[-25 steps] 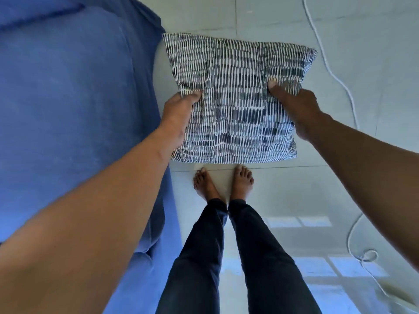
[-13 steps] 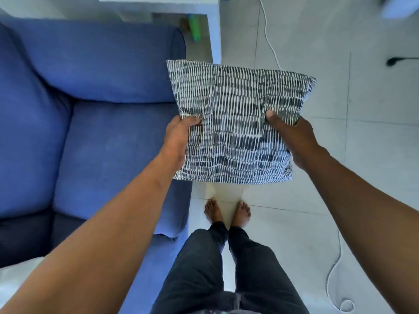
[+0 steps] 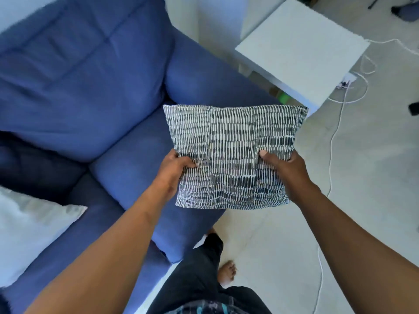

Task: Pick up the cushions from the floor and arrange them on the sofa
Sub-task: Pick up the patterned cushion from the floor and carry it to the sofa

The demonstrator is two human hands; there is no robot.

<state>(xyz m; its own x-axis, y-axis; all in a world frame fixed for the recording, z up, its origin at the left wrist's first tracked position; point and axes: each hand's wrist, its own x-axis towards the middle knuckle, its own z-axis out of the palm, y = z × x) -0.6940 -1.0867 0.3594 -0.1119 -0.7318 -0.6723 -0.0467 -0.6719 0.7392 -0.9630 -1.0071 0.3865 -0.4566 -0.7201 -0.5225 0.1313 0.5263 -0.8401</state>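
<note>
A square cushion (image 3: 231,146) with a dark blue and white dashed pattern hangs in the air over the front right corner of the blue sofa (image 3: 90,87). My left hand (image 3: 174,171) grips its lower left edge and my right hand (image 3: 283,168) grips its lower right edge, thumbs on top. A white cushion (image 3: 29,227) lies on the sofa seat at the far left, partly cut off by the frame.
A white side table (image 3: 301,48) stands just past the sofa's right armrest. White cables (image 3: 335,132) run over the pale tiled floor to the right. My legs and bare feet (image 3: 226,273) stand beside the sofa's front edge.
The cushion has risen from floor level and shifted left over the sofa's edge. My view has swung up and left, so the sofa back, the armrest and the white table show.
</note>
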